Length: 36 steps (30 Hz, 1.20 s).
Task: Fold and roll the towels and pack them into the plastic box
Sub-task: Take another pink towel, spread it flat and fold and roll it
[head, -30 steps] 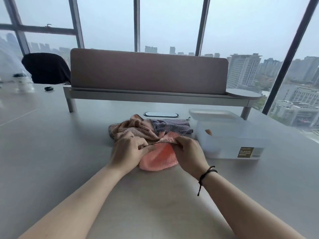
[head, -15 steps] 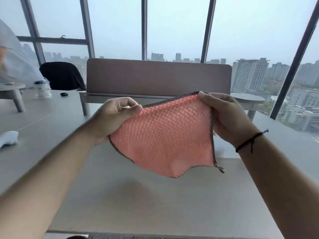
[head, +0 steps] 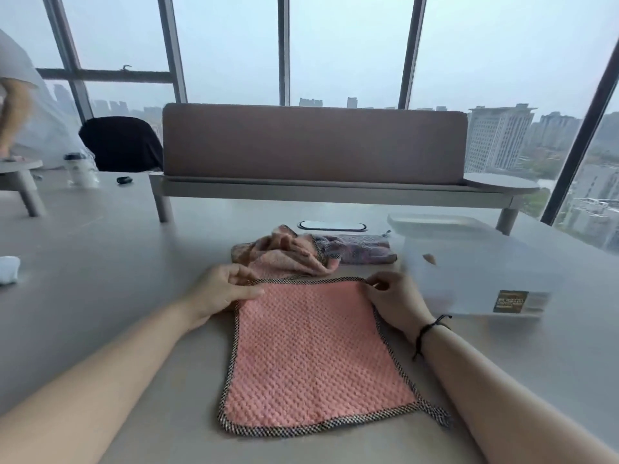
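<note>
Both of our hands are at the far edge of the pink towel (head: 315, 356): our left hand (head: 222, 291) pinches the far left corner between thumb and fingertips, and our right hand (head: 393, 301) pinches the far right corner the same way, with a dark cord around that wrist. We see the towel lying flat and spread open on the bench (head: 100, 296), directly in front of us, between our forearms. It is salmon pink with a bumpy, waffle-like weave, and a black-and-white checked trim runs all around its edge. A small loop or tag seems to stick out at the near right corner, though the blur there makes us unsure. Just beyond the flat towel lies a crumpled heap of towels (head: 301, 252), a pale pink one on top and a greyish-purple one stretching to the right. Right of the heap stands the clear plastic box (head: 469, 272), with a dark label low on its front. Its lid (head: 435, 222) lies just behind it.
</note>
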### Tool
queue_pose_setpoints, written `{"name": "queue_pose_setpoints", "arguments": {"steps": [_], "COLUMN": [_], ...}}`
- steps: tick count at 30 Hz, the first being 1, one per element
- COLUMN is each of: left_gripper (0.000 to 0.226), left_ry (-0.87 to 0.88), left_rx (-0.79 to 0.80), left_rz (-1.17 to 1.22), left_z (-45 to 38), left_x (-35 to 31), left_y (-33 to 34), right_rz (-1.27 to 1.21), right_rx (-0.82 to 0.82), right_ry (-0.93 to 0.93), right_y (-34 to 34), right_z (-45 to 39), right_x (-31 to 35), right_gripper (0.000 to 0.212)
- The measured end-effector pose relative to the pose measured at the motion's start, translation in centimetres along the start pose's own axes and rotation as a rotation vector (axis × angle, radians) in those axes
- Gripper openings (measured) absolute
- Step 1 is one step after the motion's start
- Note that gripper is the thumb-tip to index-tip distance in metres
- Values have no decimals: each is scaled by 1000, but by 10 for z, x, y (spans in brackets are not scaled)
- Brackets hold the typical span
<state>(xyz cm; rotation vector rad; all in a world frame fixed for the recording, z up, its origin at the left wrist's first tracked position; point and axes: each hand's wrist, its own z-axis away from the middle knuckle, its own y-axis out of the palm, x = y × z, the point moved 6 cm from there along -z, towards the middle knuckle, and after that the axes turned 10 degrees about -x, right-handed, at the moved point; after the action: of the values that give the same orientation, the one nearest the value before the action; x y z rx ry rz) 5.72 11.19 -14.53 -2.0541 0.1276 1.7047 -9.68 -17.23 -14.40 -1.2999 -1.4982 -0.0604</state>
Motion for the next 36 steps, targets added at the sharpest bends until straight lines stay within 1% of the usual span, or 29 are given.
{"name": "queue_pose_setpoints", "arguments": {"steps": [2,4,6,8,10,11,13,15,16,18,20,21,25,28,36], "left_gripper": [27,26,18,20,21,20,16,11,21,50,60,62,66,65,63], "left_ry": [78,129,134,111,61,46,25,-13,-32,-61,-68,-77,-89,-51,31], "left_rx": [-25,-52,-86,-96,-80,-67,-22,60,112,224,302,321,361,378,394], "left_rz": [-46,-64,-25,80,195,217,205,180,182,216,232,220,122,15,-115], "left_z": [-8,-18,-24,-28,-27,-26,-24,-20,-18,-13,-9,-7,0,3,6], "left_x": [0,2,3,1,1,2,2,2,3,2,0,-1,-3,-3,-5], "left_y": [-3,-5,-7,-6,-5,-6,-8,-11,-13,-15,-16,-16,-12,-9,-4], "right_rz": [46,18,-57,-125,-206,-260,-388,-452,-444,-387,-351,-333,-199,-102,-40], "right_rx": [5,2,1,13,34,49,100,191,249,346,371,372,393,387,388], "right_ry": [-48,-59,-39,-29,-21,-4,80,164,174,153,141,134,84,13,-85], "right_y": [3,3,4,3,3,2,-1,-4,-6,-9,-12,-13,-11,-7,-3], "right_z": [-6,-12,-15,-16,-14,-13,-9,-5,-2,2,5,5,6,6,4], "right_x": [2,1,-3,-4,-2,0,2,4,6,10,10,9,4,4,5], "right_gripper": [12,13,13,10,7,4,1,4,9,24,37,39,25,21,18]}}
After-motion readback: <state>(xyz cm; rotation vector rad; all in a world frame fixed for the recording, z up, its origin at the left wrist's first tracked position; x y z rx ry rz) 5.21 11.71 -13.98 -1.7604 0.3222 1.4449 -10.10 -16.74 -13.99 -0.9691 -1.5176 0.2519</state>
